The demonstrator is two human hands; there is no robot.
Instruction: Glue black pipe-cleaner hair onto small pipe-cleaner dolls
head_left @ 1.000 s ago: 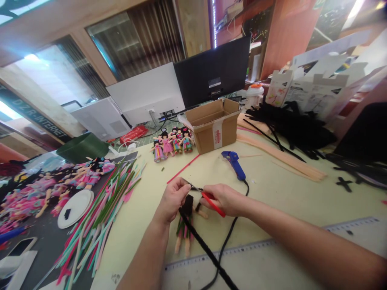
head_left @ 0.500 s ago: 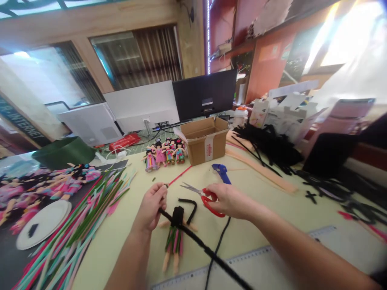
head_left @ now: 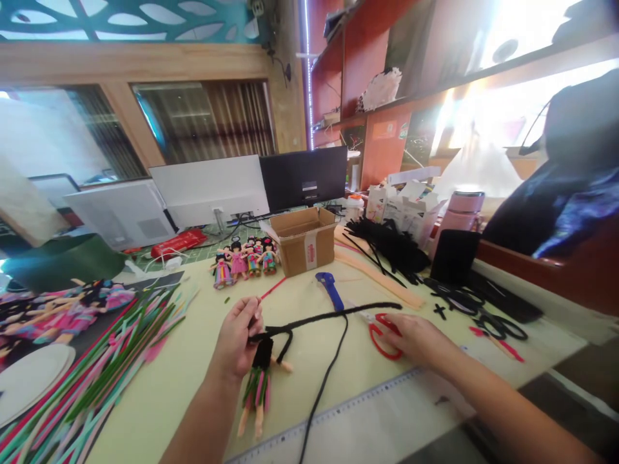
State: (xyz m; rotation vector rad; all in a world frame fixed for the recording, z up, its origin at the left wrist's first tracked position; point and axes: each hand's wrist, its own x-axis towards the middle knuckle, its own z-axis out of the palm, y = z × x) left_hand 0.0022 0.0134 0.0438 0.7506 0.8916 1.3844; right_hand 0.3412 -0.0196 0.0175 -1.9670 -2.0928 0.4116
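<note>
My left hand (head_left: 242, 332) pinches a long black fuzzy pipe cleaner (head_left: 314, 319), which stretches right across the view. Its far end is near my right hand (head_left: 411, 335), which grips red-handled scissors (head_left: 387, 335); their blades are partly blurred. Below my left hand lies a small doll (head_left: 261, 380) with a black head or hair part, green and pink strips at the skirt and pale legs. A bent black piece (head_left: 286, 348) lies by its arm. A thin red stem (head_left: 273, 289) shows beyond my left fingertips; whether I hold it is unclear.
A blue glue gun (head_left: 329, 290) with a black cord (head_left: 325, 380) lies mid-table. Behind are finished dolls (head_left: 244, 261) and a cardboard box (head_left: 304, 248). Coloured pipe cleaners (head_left: 111, 361) lie left, a ruler (head_left: 333, 412) in front, black stems (head_left: 387, 248) right. A person (head_left: 570, 161) is at right.
The black pipe cleaner has swung up from lower right to stretch rightward. My right hand has moved right, away from my left, with the scissors. The view has shifted, and a person shows at right.
</note>
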